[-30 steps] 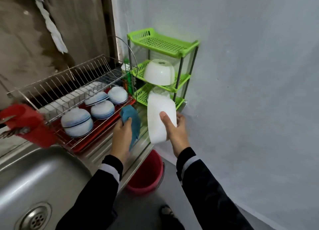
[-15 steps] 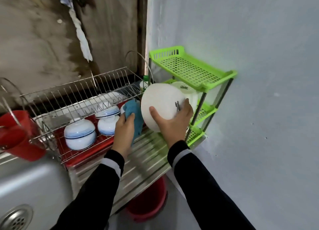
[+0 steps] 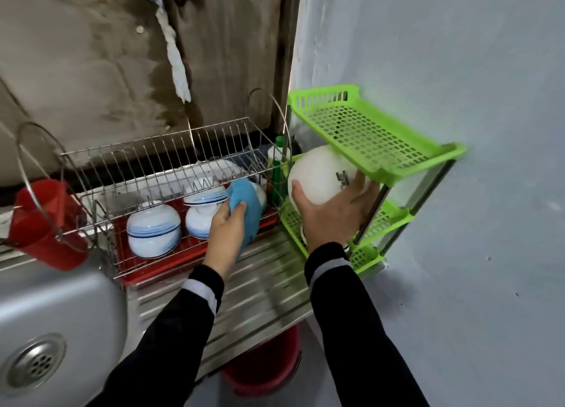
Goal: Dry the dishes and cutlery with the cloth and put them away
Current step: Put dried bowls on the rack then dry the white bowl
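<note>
My right hand (image 3: 333, 214) grips a white bowl (image 3: 318, 177) turned bottom-out, at the middle tier of the green plastic shelf (image 3: 376, 149), just under the top tier. My left hand (image 3: 227, 223) holds a blue cloth (image 3: 247, 201) in front of the wire dish rack (image 3: 159, 168). Several blue-and-white bowls (image 3: 153, 227) sit upside down on the rack's lower level over a red drip tray (image 3: 171, 263). White plates lie behind them, partly hidden by the wires.
A red cup (image 3: 46, 223) hangs at the rack's left end. The steel sink (image 3: 46, 330) with its drain is at the lower left, the ribbed drainboard (image 3: 260, 290) below my hands. A red bucket (image 3: 263, 370) stands on the floor. The pale wall is close on the right.
My right hand has carried the white bowl up and right into the green shelf's middle tier. My left hand with the cloth has stayed by the rack. The view has shifted upward.
</note>
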`<state>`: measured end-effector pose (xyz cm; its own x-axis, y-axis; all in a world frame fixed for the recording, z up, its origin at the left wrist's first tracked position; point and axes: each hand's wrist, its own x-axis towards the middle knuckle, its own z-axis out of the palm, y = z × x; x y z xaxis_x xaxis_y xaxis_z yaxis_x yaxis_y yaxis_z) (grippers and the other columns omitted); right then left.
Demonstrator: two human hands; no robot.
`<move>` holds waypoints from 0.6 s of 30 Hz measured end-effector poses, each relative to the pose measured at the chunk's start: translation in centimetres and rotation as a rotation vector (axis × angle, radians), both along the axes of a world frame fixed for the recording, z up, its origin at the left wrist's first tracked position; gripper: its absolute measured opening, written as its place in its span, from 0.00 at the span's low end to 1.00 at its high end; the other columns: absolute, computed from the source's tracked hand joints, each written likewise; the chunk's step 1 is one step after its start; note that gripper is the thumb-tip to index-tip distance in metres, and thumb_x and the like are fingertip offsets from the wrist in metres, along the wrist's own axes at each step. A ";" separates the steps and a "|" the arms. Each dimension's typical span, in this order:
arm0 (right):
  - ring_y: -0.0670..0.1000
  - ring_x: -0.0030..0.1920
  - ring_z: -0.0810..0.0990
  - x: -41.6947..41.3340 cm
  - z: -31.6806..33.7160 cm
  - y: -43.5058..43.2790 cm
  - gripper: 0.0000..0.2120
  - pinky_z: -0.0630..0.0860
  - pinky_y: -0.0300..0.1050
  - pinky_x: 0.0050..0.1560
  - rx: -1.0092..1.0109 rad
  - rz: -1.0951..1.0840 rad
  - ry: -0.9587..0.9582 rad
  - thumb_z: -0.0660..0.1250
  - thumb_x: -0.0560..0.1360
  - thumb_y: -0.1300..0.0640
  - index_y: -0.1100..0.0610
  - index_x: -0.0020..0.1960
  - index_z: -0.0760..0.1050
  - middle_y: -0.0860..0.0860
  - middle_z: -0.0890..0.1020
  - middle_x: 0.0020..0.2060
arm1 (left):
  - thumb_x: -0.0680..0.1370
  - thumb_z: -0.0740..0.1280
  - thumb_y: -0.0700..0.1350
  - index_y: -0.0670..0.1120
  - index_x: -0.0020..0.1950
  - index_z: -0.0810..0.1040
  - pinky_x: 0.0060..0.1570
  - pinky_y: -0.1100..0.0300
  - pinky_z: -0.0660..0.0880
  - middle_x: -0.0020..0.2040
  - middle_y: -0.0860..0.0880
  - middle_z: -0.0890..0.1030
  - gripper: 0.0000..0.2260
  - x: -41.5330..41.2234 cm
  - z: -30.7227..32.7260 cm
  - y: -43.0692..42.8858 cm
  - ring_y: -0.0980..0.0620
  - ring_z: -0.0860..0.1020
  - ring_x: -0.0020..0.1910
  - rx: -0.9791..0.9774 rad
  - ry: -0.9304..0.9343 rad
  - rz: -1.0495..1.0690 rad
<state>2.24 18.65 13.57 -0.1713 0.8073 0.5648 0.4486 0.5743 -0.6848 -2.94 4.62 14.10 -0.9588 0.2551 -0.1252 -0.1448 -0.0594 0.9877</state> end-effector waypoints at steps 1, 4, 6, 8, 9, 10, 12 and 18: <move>0.67 0.74 0.61 -0.1 0.3 0.6 0.54 0.65 0.63 0.71 -0.074 0.017 -0.016 0.74 0.62 0.29 0.64 0.73 0.63 0.70 0.63 0.72 | 0.83 0.59 0.43 0.48 0.59 0.75 0.59 0.48 0.75 0.50 0.52 0.80 0.08 -0.1 0.0 -0.1 0.46 0.79 0.55 0.000 -0.001 0.002; 0.64 0.78 0.52 -0.1 1.3 2.0 0.54 0.55 0.62 0.75 -0.241 -0.003 -0.098 0.70 0.67 0.29 0.63 0.78 0.56 0.66 0.55 0.77 | 0.83 0.60 0.43 0.49 0.58 0.75 0.62 0.46 0.75 0.52 0.50 0.81 0.07 -0.1 -0.2 -0.4 0.44 0.79 0.57 -0.004 -0.016 0.008; 0.63 0.78 0.52 0.0 1.3 2.5 0.48 0.54 0.62 0.75 -0.208 -0.052 -0.127 0.67 0.72 0.32 0.65 0.76 0.59 0.65 0.57 0.77 | 0.83 0.60 0.44 0.49 0.60 0.75 0.63 0.45 0.74 0.54 0.48 0.81 0.08 0.1 -0.4 -0.7 0.45 0.79 0.58 -0.016 -0.025 0.014; 0.65 0.77 0.56 -0.1 0.8 2.3 0.38 0.56 0.64 0.74 -0.133 -0.070 -0.130 0.63 0.77 0.38 0.67 0.73 0.64 0.67 0.62 0.75 | 0.83 0.60 0.44 0.48 0.63 0.75 0.63 0.46 0.74 0.57 0.47 0.80 0.10 0.3 -0.5 -1.0 0.45 0.79 0.58 -0.030 -0.029 0.011; 0.66 0.77 0.57 -0.2 0.5 2.0 0.36 0.55 0.64 0.74 -0.114 -0.064 -0.137 0.61 0.78 0.40 0.67 0.73 0.64 0.67 0.63 0.74 | 0.83 0.60 0.45 0.48 0.64 0.75 0.63 0.45 0.74 0.57 0.47 0.80 0.11 0.4 -0.6 -1.2 0.45 0.79 0.58 -0.035 -0.028 0.008; 0.67 0.77 0.57 -0.3 0.2 1.6 0.35 0.54 0.65 0.75 -0.103 -0.049 -0.146 0.59 0.78 0.41 0.67 0.74 0.63 0.67 0.63 0.74 | 0.83 0.60 0.45 0.48 0.65 0.75 0.64 0.45 0.74 0.57 0.47 0.80 0.11 0.4 -0.7 -1.3 0.46 0.79 0.58 -0.032 -0.027 0.010; 0.68 0.76 0.57 -0.4 -0.5 1.0 0.34 0.56 0.66 0.74 -0.041 -0.014 -0.135 0.60 0.77 0.44 0.66 0.75 0.62 0.67 0.64 0.74 | 0.83 0.60 0.45 0.48 0.65 0.75 0.64 0.44 0.74 0.57 0.46 0.81 0.12 0.6 -0.8 -1.7 0.45 0.79 0.58 -0.022 -0.034 0.018; 0.66 0.78 0.54 0.4 -2.7 -2.3 0.30 0.51 0.64 0.76 0.127 0.173 -0.069 0.64 0.74 0.52 0.62 0.74 0.65 0.61 0.62 0.76 | 0.83 0.61 0.45 0.51 0.59 0.76 0.62 0.47 0.74 0.52 0.50 0.81 0.07 1.0 -1.2 -3.4 0.46 0.79 0.56 -0.003 -0.039 0.063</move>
<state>2.67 16.36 10.84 -0.3428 0.6860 0.6418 0.3798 0.7261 -0.5732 -1.92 1.19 12.94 -0.9673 0.1943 -0.1632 -0.1791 -0.0670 0.9815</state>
